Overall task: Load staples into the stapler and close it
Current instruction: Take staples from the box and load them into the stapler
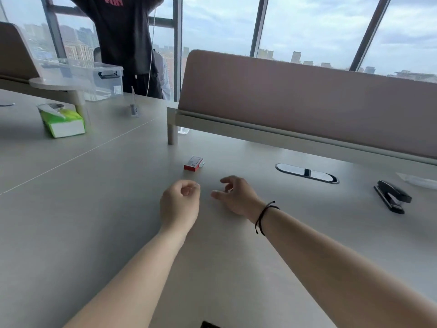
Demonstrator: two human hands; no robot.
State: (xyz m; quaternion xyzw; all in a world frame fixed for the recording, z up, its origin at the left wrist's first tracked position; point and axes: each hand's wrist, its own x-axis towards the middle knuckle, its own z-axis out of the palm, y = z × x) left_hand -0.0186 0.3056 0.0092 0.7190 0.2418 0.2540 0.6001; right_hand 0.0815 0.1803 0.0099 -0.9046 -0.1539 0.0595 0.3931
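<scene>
Both forearms extend forward over the grey bench (82, 209), with the hands close together near its middle.

Left hand (179, 204): fingers curled loosely inward toward the thumb, forming a relaxed, partly closed shape. It grips nothing and does not touch any object.

Right hand (236, 195): fingers spread and bent, thumb pointing toward the left hand. It is open and empty. A dark cord bracelet (264, 215) sits on its wrist.

Staple box (194, 163): a small red and white box lying on the bench just beyond the two hands, apart from both. One end flap appears to stand open; whether staples are inside cannot be determined.

Stapler (392, 196): black, lying on the bench at the far right, well apart from both hands and from the staple box. Its top arm appears down on the base.

Other items on the bench:
- An oval cable port (307, 173) lies between the staple box and the stapler.
- A pink-brown divider panel (307, 102) stands across the rear of the bench.
- A green and white tissue pack (62, 121) lies at the far left.
- A clear plastic storage bin (94, 76) stands behind the tissue pack.

A person in a dark shirt (123, 31) stands by the windows (307, 24) behind the bench.
</scene>
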